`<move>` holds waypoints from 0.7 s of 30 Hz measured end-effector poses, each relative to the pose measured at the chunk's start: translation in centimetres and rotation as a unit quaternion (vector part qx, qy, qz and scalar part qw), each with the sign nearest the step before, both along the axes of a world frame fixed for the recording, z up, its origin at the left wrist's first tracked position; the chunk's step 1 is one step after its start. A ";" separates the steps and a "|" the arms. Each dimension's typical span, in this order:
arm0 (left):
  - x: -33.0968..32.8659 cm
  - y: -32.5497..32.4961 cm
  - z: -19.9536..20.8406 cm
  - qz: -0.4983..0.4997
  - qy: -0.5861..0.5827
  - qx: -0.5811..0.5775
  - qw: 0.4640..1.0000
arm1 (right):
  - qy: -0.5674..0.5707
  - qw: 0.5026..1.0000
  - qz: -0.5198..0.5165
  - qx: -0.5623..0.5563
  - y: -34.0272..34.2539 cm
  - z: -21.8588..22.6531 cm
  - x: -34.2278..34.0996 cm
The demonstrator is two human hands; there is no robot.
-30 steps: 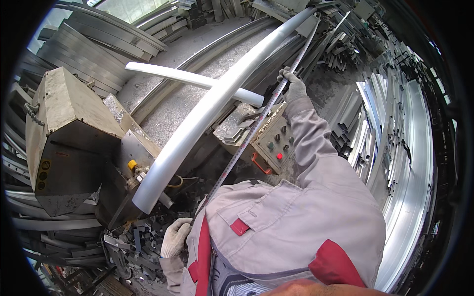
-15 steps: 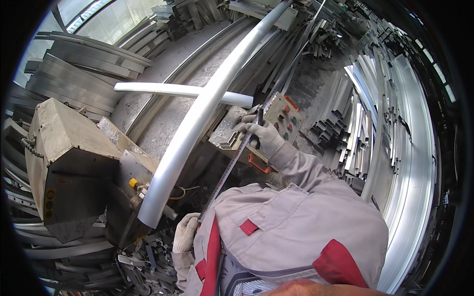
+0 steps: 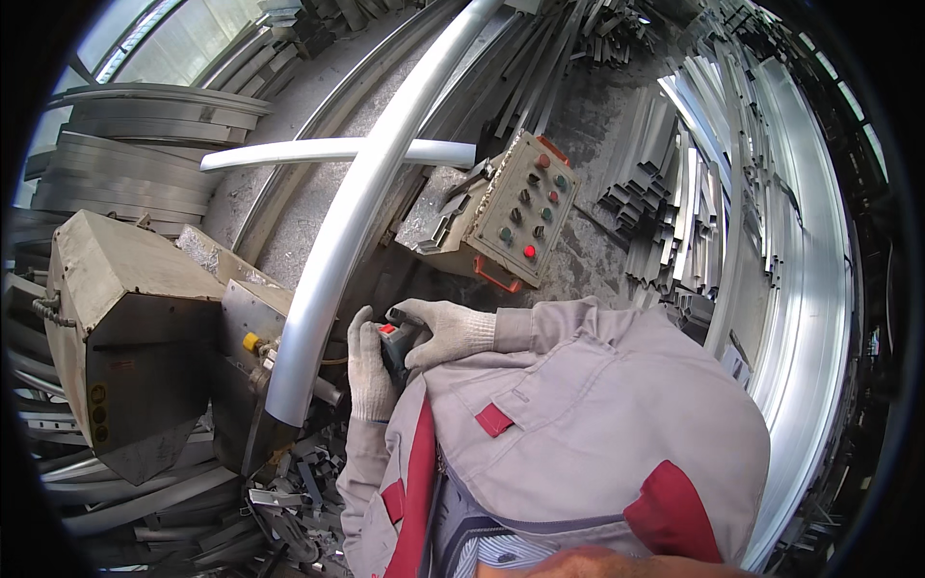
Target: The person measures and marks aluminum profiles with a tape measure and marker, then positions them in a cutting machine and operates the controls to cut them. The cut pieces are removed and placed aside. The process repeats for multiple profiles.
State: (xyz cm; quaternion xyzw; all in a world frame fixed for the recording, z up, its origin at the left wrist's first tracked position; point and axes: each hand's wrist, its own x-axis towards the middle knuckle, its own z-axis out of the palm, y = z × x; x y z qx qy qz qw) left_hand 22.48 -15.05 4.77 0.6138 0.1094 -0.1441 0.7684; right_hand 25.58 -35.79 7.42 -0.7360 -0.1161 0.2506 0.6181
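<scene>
In front of my chest both gloved hands meet at a small dark tape measure (image 3: pixel 393 354) with a red part on top. My left hand (image 3: pixel 368 376) wraps its left side, fingers pointing up. My right hand (image 3: pixel 451 332) comes in from the right, thumb and fingers closed around the other side. A small black piece shows at the right fingertips; its kind is unclear. No drawn-out blade is visible. Left of my hands a long silver curved aluminium profile (image 3: pixel 337 236) runs away from me, crossing a shorter profile (image 3: pixel 279 152).
A control box (image 3: pixel 525 212) with several buttons and orange handles stands ahead. At the left is a beige machine housing (image 3: pixel 135 279). Stacked profiles (image 3: pixel 641 159) and long silver lengths (image 3: pixel 805 260) lie at the right. Metal offcuts (image 3: pixel 308 491) are heaped at the lower left.
My right hand has come back from beside the control box to my left hand. The drawn-out tape blade has gone from view. My left hand has risen a little.
</scene>
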 end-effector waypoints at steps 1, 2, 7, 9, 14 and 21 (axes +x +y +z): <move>0.6 -0.8 -0.3 -0.037 -0.061 0.102 0.992 | -0.044 0.998 -0.017 -0.029 0.0 -0.3 -0.1; 1.0 -1.8 -0.6 -0.054 -0.047 0.068 0.995 | -0.013 0.998 -0.044 -0.033 -0.3 -0.8 0.2; 1.6 -3.1 -0.4 -0.125 -0.054 0.154 0.979 | 0.081 0.989 -0.122 -0.030 -4.4 -4.4 2.1; 1.2 -2.5 -0.1 -0.099 0.019 0.111 0.989 | 0.044 0.979 -0.200 -0.022 -8.0 -6.0 3.9; 0.4 -1.5 -1.5 0.020 0.090 0.018 0.996 | 0.017 0.928 -0.302 -0.219 -21.8 -9.7 13.6; 0.2 -1.4 -2.4 0.073 0.138 -0.017 0.988 | 0.006 0.916 -0.138 -0.377 -32.1 -10.7 24.6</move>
